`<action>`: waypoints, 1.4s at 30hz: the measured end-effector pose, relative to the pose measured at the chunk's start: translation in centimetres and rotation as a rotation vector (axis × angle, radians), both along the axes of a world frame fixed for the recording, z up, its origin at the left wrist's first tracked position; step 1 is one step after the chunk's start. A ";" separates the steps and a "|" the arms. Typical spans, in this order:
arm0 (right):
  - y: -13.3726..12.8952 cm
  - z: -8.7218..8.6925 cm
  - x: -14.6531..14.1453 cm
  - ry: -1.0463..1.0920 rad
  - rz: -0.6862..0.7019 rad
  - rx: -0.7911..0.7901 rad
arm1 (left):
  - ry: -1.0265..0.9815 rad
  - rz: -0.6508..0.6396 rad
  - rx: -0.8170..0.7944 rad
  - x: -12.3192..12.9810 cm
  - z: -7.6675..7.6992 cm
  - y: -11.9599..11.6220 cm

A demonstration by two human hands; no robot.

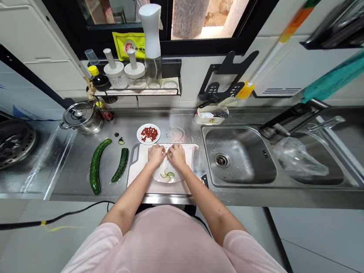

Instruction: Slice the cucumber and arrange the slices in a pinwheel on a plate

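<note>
My left hand (157,155) and my right hand (176,155) are close together over the far part of a white plate (157,177). The fingers of both are bent and pinched, and whatever they hold is too small to make out. Thin cucumber slices (167,174) lie on the plate in a curved pinwheel. Under the plate is a white cutting board (135,173). A knife handle (204,180) shows at the board's right edge. Left of the board lie a long whole cucumber (97,166) and a shorter cut cucumber (120,165).
Behind the board stands a small dish (139,134) of chopped red bits. Cucumber scraps (121,141) lie beside it. A lidded steel pot (83,119) is at the back left. On the right are a sink (247,159) and a plastic bag (298,158). A condiment rack (137,91) hangs behind.
</note>
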State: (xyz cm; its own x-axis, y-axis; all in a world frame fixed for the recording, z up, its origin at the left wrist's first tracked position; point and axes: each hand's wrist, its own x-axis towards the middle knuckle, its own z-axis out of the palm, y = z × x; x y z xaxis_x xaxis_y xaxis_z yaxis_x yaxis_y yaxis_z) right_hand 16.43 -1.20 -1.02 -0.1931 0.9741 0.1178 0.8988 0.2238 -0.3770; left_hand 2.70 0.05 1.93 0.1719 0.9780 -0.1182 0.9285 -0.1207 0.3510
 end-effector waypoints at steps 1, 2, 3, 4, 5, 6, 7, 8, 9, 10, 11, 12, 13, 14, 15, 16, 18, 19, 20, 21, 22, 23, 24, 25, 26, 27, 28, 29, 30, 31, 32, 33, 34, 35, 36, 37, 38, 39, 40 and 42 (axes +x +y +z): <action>0.0 0.0 0.0 0.003 -0.002 0.004 | -0.001 0.002 0.002 0.0 0.0 0.0; 0.0 0.0 0.0 0.009 -0.005 0.009 | -0.002 0.006 0.005 0.0 0.0 0.0; 0.0 0.0 0.0 0.016 -0.007 0.015 | -0.004 0.009 0.011 -0.1 -0.1 0.0; -0.1 0.0 0.0 0.026 -0.008 0.022 | -0.009 0.013 0.020 -0.1 -0.1 0.0; -0.1 0.0 0.1 0.037 -0.007 0.028 | -0.015 0.016 0.030 -0.2 -0.1 0.0; -0.2 0.1 0.1 0.049 -0.007 0.034 | -0.023 0.020 0.039 -0.3 -0.1 0.0; -0.3 0.2 0.2 0.062 -0.007 0.040 | -0.031 0.022 0.046 -0.4 -0.1 -0.1; -0.5 0.3 0.3 0.077 -0.010 0.047 | -0.041 0.026 0.052 -0.5 -0.1 -0.1; -0.7 0.5 0.4 0.094 -0.015 0.056 | -0.051 0.030 0.058 -0.6 -0.1 -0.2; -0.9 0.6 0.6 0.115 -0.025 0.067 | -0.062 0.034 0.064 -0.8 0.0 -0.2; -1.2 0.8 0.7 0.139 -0.036 0.081 | -0.072 0.037 0.070 -1.0 0.1 -0.3; -1.5 1.0 0.9 0.166 -0.047 0.094 | -0.081 0.043 0.075 -1.2 0.1 -0.3; -1.9 1.2 1.1 0.193 -0.059 0.107 | -0.089 0.052 0.077 -1.5 0.2 -0.4; -2.2 1.4 1.3 0.221 -0.066 0.117 | -0.096 0.065 0.077 -1.7 0.3 -0.4; -2.6 1.6 1.6 0.245 -0.076 0.123 | -0.102 0.080 0.075 -2.0 0.4 -0.3; -3.0 1.8 1.9 0.263 -0.085 0.124 | -0.107 0.096 0.074 -2.4 0.5 -0.2; -3.9 2.0 2.6 0.295 -0.115 0.125 | -0.116 0.134 0.080 -3.2 0.6 0.1; -4.3 2.1 2.9 0.312 -0.133 0.130 | -0.118 0.157 0.088 -3.7 0.6 0.4; -4.6 2.1 3.3 0.329 -0.149 0.140 | -0.119 0.190 0.096 -4.3 0.6 0.7; -5.0 2.1 3.7 0.344 -0.161 0.154 | -0.123 0.222 0.104 -4.8 0.5 1.0; -5.3 2.1 4.1 0.357 -0.170 0.169 | -0.127 0.251 0.109 -5.3 0.5 1.3; -5.5 2.1 4.4 0.367 -0.178 0.183 | -0.129 0.279 0.107 -5.8 0.4 1.7; -5.7 2.1 4.7 0.375 -0.182 0.193 | -0.126 0.303 0.102 -6.3 0.3 2.1; -5.9 2.1 4.9 0.381 -0.185 0.198 | -0.120 0.315 0.096 -6.6 0.2 2.4; -6.1 2.2 5.0 0.385 -0.187 0.200 | -0.108 0.322 0.091 -6.8 0.1 2.8; -6.3 2.2 5.1 0.387 -0.190 0.198 | -0.092 0.321 0.090 -7.0 0.1 3.1; -6.4 2.3 5.2 0.387 -0.194 0.195 | -0.074 0.316 0.089 -7.0 0.0 3.5; -6.6 2.4 5.2 0.385 -0.198 0.193 | -0.054 0.308 0.086 -7.0 -0.1 3.8; -6.7 2.5 5.1 0.383 -0.201 0.190 | -0.032 0.297 0.080 -6.9 -0.1 4.2; -6.9 2.6 5.1 0.380 -0.203 0.185 | -0.010 0.287 0.071 -6.7 -0.2 4.5; -7.0 2.7 5.0 0.377 -0.203 0.180 | 0.012 0.277 0.059 -6.6 -0.2 4.9; -7.2 2.8 4.9 0.372 -0.201 0.176 | 0.034 0.267 0.050 -6.5 -0.3 5.2; -7.4 2.9 4.9 0.368 -0.199 0.174 | 0.055 0.256 0.043 -6.4 -0.3 5.5; -7.5 3.0 4.8 0.364 -0.197 0.173 | 0.076 0.246 0.039 -6.3 -0.4 5.8; -7.6 3.1 4.8 0.360 -0.196 0.175 | 0.094 0.233 0.036 -6.2 -0.5 6.1; -7.8 3.1 4.8 0.358 -0.195 0.179 | 0.110 0.219 0.032 -6.2 -0.6 6.3; -7.9 3.2 4.9 0.357 -0.195 0.182 | 0.124 0.204 0.029 -6.2 -0.6 6.6; -8.1 3.2 5.0 0.356 -0.196 0.185 | 0.135 0.191 0.026 -6.2 -0.7 6.8; -8.2 3.2 5.1 0.355 -0.197 0.187 | 0.145 0.179 0.023 -6.1 -0.8 7.0; -8.5 3.2 5.3 0.349 -0.202 0.190 | 0.161 0.161 0.019 -6.1 -1.0 7.4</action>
